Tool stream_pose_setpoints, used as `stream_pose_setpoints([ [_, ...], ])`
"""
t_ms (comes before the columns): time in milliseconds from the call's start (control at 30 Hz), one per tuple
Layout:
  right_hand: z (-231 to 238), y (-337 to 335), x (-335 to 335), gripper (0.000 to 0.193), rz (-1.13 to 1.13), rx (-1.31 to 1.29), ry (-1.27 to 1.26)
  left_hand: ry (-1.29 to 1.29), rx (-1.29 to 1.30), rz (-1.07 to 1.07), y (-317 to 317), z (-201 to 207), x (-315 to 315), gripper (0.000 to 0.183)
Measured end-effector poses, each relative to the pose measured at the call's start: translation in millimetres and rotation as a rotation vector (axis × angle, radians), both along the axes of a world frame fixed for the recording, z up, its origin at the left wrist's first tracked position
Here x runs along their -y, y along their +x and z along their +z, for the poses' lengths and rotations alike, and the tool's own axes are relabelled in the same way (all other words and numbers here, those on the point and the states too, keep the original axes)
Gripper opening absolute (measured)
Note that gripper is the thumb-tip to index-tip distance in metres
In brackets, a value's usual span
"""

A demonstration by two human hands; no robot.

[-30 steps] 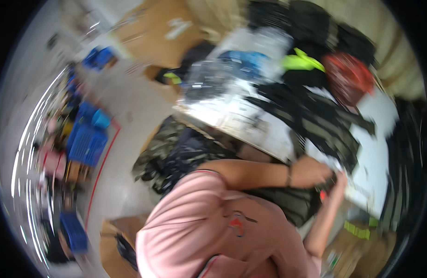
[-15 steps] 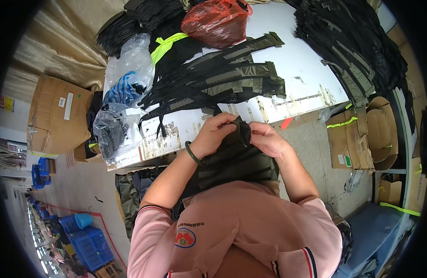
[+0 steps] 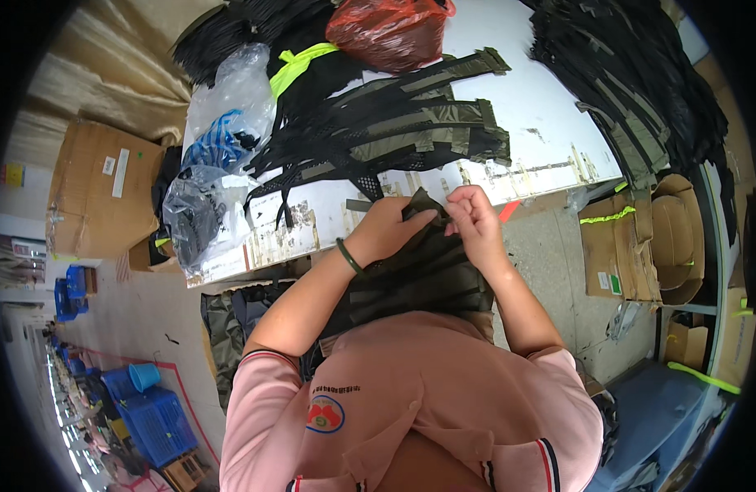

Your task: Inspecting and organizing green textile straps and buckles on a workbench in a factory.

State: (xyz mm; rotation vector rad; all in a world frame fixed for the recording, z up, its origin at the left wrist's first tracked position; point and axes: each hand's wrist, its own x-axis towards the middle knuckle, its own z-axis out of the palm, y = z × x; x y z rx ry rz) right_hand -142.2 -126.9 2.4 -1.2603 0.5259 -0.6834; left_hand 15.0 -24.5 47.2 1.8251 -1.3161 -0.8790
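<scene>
My left hand [image 3: 392, 227], with a dark green bangle on its wrist, grips the upper edge of a dark olive and black fabric piece [image 3: 423, 258]. The rest of that piece hangs down over my lap. My right hand [image 3: 475, 221] is at the piece's upper right edge, its thumb and fingertips pinched together; what lies between them is too small to make out. Just beyond my hands, black mesh and olive strap pieces [image 3: 394, 131] lie in a loose pile on the white table [image 3: 546, 152].
Clear plastic bags [image 3: 202, 217] lie at the table's left, a red plastic bag [image 3: 390, 37] at the back. More black straps [image 3: 632, 90] are heaped at the right. Cardboard boxes stand left [image 3: 103, 193] and right [image 3: 620, 254]. Blue crates [image 3: 152, 418] sit on the floor at lower left.
My right hand has risen slightly, its fingers more upright and closer together. My left hand has turned so its back shows more, its thumb across the fabric. The view has shifted a little.
</scene>
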Motion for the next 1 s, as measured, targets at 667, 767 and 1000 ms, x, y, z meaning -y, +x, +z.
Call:
stream_pose_setpoints([
  [667,30.3,-25.4,8.3,0.010,-0.180,0.023,-0.318,-0.489,0.274,-0.196,0.4,-23.9,-30.9,0.057],
  [767,34.2,-62.4,49.3,0.015,-0.378,-0.062,-0.332,-0.226,0.144,-0.265,36.6,-14.0,-71.2,0.037],
  [1000,-2.1,-102.5,57.8,0.023,0.183,-1.110,-0.525,0.240,0.162,-0.341,43.7,-35.5,-135.4,0.033],
])
